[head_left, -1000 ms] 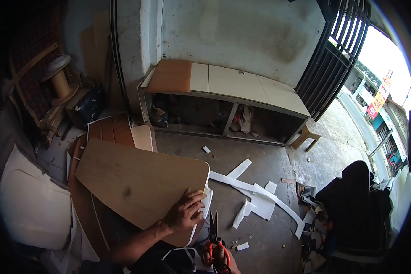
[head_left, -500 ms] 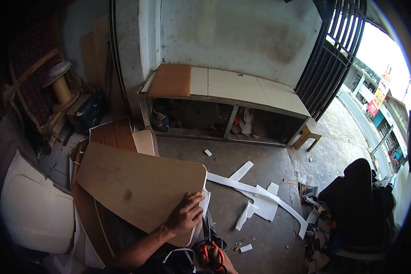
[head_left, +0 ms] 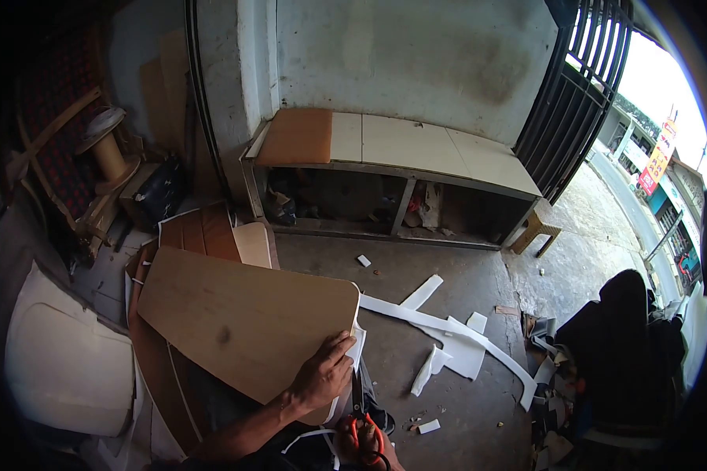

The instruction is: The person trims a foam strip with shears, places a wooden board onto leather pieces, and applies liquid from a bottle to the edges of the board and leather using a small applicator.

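A light brown board (head_left: 236,314) with rounded corners lies tilted across the lower left middle. White foam sheet (head_left: 360,344) shows from under its right edge. My left hand (head_left: 324,378) is closed on that edge, its fingertips curled over the board and the foam. Just below, my right hand (head_left: 381,455) grips scissors (head_left: 355,428) by their orange handles. Their dark blades point up at the foam beside the board's edge; whether they stand apart is hard to make out. A narrow white strip (head_left: 310,433) hangs near my right hand.
White foam offcuts (head_left: 459,353) are strewn over the grey floor. Brown panels (head_left: 200,235) lie under the board. A low tiled bench (head_left: 416,145) stands against the wall, with a brown pad (head_left: 294,135) on it. Scraps (head_left: 554,392) and a dark-covered object (head_left: 620,353) are at right.
The view has shifted slightly, so the surroundings sit a little further right. Both hands keep nearly the same places on the board and the scissors.
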Demonstrator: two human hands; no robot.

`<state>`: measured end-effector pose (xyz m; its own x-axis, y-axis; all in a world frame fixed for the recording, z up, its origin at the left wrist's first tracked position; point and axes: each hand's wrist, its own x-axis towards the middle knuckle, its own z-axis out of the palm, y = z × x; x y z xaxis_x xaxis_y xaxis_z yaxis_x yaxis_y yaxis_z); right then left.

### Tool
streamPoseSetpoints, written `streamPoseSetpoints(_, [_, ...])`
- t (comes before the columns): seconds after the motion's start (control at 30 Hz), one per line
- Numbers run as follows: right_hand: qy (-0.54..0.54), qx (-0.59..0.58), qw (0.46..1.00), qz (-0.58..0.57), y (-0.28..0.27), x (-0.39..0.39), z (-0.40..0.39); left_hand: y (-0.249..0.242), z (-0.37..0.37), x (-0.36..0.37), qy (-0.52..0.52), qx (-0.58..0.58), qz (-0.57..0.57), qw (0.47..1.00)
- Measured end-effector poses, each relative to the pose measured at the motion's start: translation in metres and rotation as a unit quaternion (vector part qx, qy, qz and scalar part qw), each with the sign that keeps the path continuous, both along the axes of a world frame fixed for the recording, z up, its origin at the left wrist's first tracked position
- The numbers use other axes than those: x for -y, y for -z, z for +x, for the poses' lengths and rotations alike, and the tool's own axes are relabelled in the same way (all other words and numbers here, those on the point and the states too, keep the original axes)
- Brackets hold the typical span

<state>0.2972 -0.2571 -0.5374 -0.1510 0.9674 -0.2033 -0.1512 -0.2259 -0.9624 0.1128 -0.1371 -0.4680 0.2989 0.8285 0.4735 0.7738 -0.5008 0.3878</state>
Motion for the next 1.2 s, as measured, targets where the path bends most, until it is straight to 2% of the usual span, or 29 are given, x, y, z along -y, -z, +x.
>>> streamPoseSetpoints(0.03, [-0.099, 0.188, 0.970, 0.120, -0.004, -0.005, 0.006, 0.005, 0.002, 0.000, -0.011, 0.002, 0.001, 1.000])
streamPoseSetpoints(0.07, [-0.192, 0.364, 0.881, 0.233, -0.008, -0.010, 0.010, 0.008, 0.004, -0.001, -0.022, 0.004, 0.001, 1.000])
streamPoseSetpoints(0.1, [-0.190, 0.364, 0.882, 0.232, -0.015, -0.012, 0.013, 0.009, 0.005, -0.001, -0.020, 0.003, 0.001, 1.000])
streamPoseSetpoints(0.17, [-0.201, 0.344, 0.908, 0.125, -0.047, -0.016, 0.014, 0.010, 0.007, -0.001, -0.035, -0.014, 0.004, 0.999])
streamPoseSetpoints(0.2, [-0.200, 0.344, 0.909, 0.125, -0.039, -0.016, 0.014, 0.010, 0.007, 0.000, -0.034, -0.015, 0.004, 0.999])
streamPoseSetpoints(0.27, [-0.157, 0.276, 0.939, 0.134, 0.007, -0.011, 0.016, 0.008, 0.009, 0.001, -0.048, 0.020, -0.023, 0.998])
streamPoseSetpoints(0.33, [-0.115, 0.202, 0.962, 0.143, 0.053, -0.007, 0.014, 0.008, 0.008, 0.002, -0.046, -0.001, -0.016, 0.999])
streamPoseSetpoints(0.4, [-0.095, 0.163, 0.971, 0.148, 0.066, -0.005, 0.012, 0.007, 0.006, 0.001, -0.043, -0.022, -0.008, 0.999])
streamPoseSetpoints(0.5, [-0.097, 0.146, 0.971, 0.161, 0.041, 0.001, 0.013, -0.004, 0.004, 0.004, -0.024, -0.025, -0.021, 0.999])
streamPoseSetpoints(0.57, [-0.061, 0.057, 0.996, -0.027, -0.015, 0.000, 0.016, -0.016, 0.001, 0.007, -0.003, 0.007, -0.031, 0.999])
streamPoseSetpoints(0.6, [-0.061, 0.057, 0.996, -0.027, -0.013, 0.001, 0.016, -0.013, -0.001, 0.007, -0.003, 0.007, -0.031, 0.999])
streamPoseSetpoints(0.67, [-0.026, 0.148, 0.986, -0.076, -0.024, 0.003, 0.014, -0.003, -0.002, 0.006, 0.001, 0.070, -0.011, 0.997])
streamPoseSetpoints(0.7, [-0.015, 0.176, 0.982, -0.061, -0.041, 0.007, 0.012, -0.001, -0.002, 0.006, 0.007, 0.070, -0.013, 0.997])
streamPoseSetpoints(0.8, [-0.036, 0.181, 0.982, -0.050, -0.054, 0.004, 0.015, -0.003, -0.005, 0.002, -0.020, 0.104, 0.002, 0.994])
streamPoseSetpoints(0.83, [0.031, 0.084, 0.994, -0.061, -0.046, 0.006, 0.010, -0.005, -0.005, 0.001, -0.028, 0.138, 0.001, 0.990])
streamPoseSetpoints(0.87, [0.030, 0.083, 0.994, -0.057, -0.040, 0.008, 0.008, -0.008, -0.006, -0.001, -0.036, 0.172, 0.002, 0.984])
streamPoseSetpoints(0.93, [0.128, 0.124, 0.983, -0.042, -0.034, 0.009, 0.004, -0.014, -0.007, -0.006, -0.036, 0.177, 0.008, 0.984])
streamPoseSetpoints(1.0, [0.136, 0.169, 0.976, -0.033, -0.031, -0.003, 0.004, -0.018, -0.006, -0.011, -0.032, 0.183, 0.008, 0.982])
streamPoseSetpoints(1.07, [-0.016, 0.335, 0.941, 0.041, -0.046, -0.026, 0.004, -0.022, -0.004, -0.017, -0.059, 0.200, 0.019, 0.978])
streamPoseSetpoints(1.1, [-0.031, 0.348, 0.937, -0.027, -0.056, -0.036, -0.003, -0.024, -0.004, -0.020, -0.060, 0.200, 0.023, 0.978])
streamPoseSetpoints(1.2, [-0.027, 0.352, 0.935, -0.003, -0.053, -0.040, -0.012, -0.028, -0.008, -0.022, -0.085, 0.213, 0.052, 0.972])
